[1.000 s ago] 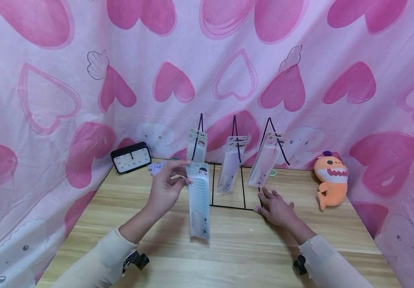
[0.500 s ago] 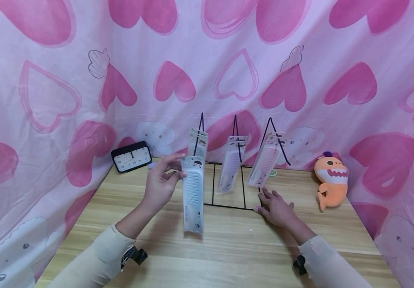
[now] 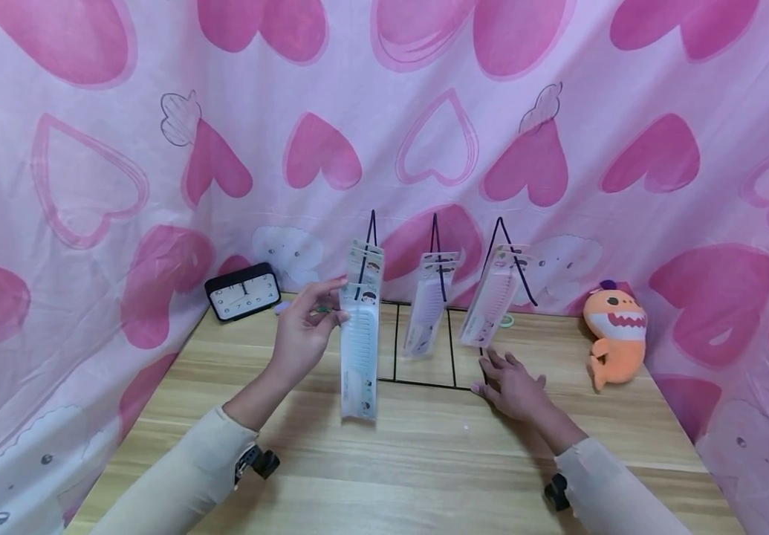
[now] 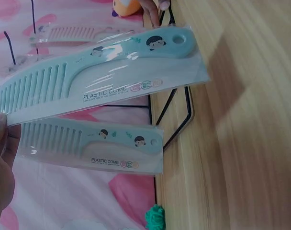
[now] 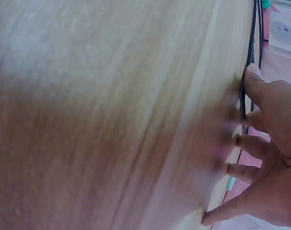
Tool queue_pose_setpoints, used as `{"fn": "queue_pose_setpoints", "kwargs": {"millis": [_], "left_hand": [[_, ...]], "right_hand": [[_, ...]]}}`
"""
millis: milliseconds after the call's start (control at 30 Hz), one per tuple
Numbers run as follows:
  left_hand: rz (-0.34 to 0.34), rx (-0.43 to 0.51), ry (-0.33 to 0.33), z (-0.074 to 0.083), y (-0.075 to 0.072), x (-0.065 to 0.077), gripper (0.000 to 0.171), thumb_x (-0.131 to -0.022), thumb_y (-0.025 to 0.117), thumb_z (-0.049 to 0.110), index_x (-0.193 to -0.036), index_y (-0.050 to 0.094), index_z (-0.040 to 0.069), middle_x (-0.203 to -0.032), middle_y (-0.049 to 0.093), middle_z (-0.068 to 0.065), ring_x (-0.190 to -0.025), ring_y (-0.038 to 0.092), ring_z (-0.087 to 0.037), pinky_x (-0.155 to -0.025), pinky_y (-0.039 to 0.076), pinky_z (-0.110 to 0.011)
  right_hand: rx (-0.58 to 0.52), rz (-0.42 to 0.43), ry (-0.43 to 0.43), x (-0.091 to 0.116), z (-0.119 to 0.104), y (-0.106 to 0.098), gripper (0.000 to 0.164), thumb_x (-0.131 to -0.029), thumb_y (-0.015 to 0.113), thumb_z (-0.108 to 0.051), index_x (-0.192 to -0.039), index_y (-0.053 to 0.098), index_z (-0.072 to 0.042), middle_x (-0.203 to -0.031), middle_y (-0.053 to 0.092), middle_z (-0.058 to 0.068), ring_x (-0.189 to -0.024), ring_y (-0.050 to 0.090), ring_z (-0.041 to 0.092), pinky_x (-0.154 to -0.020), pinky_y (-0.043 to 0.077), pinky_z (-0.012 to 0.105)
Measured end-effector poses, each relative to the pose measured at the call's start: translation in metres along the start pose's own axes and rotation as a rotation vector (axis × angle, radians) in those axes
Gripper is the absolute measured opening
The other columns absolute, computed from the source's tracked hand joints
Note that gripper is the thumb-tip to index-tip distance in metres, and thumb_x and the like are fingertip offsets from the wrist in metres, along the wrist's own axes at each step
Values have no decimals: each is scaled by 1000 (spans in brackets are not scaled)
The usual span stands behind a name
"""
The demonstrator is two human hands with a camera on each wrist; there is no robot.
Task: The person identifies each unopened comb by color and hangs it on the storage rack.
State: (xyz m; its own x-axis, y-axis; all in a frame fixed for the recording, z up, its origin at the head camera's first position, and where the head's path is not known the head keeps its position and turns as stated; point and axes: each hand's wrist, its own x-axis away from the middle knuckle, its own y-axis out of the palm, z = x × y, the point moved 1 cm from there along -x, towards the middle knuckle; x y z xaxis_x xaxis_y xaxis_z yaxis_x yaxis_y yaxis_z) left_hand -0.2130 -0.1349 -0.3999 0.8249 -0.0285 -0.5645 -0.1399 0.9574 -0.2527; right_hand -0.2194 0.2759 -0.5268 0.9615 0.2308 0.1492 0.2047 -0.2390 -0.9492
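My left hand (image 3: 300, 331) pinches the left edge of a light blue plastic comb (image 3: 359, 364) in a clear pack, near its top. The pack hangs upright, and its top overlaps the tip of the left hook of a black wire rack (image 3: 424, 384) in the head view. Behind it, another packed blue comb (image 4: 93, 139) hangs from that hook. A purple comb (image 3: 427, 312) is on the middle hook and a pink comb (image 3: 494, 297) on the right one, both packed. My right hand (image 3: 511, 386) has its fingers spread, fingertips on the table at the rack's base wire.
An alarm clock (image 3: 244, 292) stands at the back left of the wooden table (image 3: 424, 475). At the back right sits an orange shark plush (image 3: 614, 338). A small green object (image 4: 155, 218) lies near the rack. A pink heart curtain (image 3: 324, 156) encloses the table.
The left hand has brought the packed comb slightly left and up, so its top now meets the left hook's tip in the head view. The right hand stays in place.
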Motion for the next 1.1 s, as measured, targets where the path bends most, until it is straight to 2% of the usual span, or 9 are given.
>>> {"fn": "queue_pose_setpoints", "kwargs": {"millis": [100,433,767,900,1100], "left_hand": [[10,-7,9,-4,2,-7,59,-92,83,-9,-141,72,22,-121,71,-8,-105,76,-26,-94,68,-37],[54,-30,82,-14,8,-25,56,-92,84,-8,-139,74,20,-120,72,-10,-103,78,-26,-91,70,-36],[60,6,37,-16,10,-34,56,-94,80,-12,-140,73,19,-119,69,-13,-106,78,-29,-88,66,-22],[64,29,43,-19,11,-34,59,-95,77,-15,-142,74,20,-120,70,-13,-106,78,-30,-86,66,-21],[67,36,38,-19,12,-33,63,-97,75,-14,-149,70,20,-123,71,-15,-111,78,-32,-91,66,-24]], "right_hand": [[1,3,1,-1,0,0,74,-109,65,-56,-167,49,-12,-182,31,15,-165,28,57,-103,17,104],[-1,8,-11,1,-2,-3,75,-109,65,-57,-166,51,-11,-181,33,16,-163,29,58,-102,18,105],[-2,11,-11,1,-2,-2,76,-108,65,-58,-166,51,-11,-181,33,16,-164,29,57,-102,18,105],[0,5,-6,1,-2,-2,77,-108,64,-59,-166,50,-11,-181,32,16,-164,29,58,-103,17,105],[2,-5,9,2,-2,-1,76,-108,65,-57,-167,49,-12,-182,31,15,-165,28,57,-104,16,104]]}}
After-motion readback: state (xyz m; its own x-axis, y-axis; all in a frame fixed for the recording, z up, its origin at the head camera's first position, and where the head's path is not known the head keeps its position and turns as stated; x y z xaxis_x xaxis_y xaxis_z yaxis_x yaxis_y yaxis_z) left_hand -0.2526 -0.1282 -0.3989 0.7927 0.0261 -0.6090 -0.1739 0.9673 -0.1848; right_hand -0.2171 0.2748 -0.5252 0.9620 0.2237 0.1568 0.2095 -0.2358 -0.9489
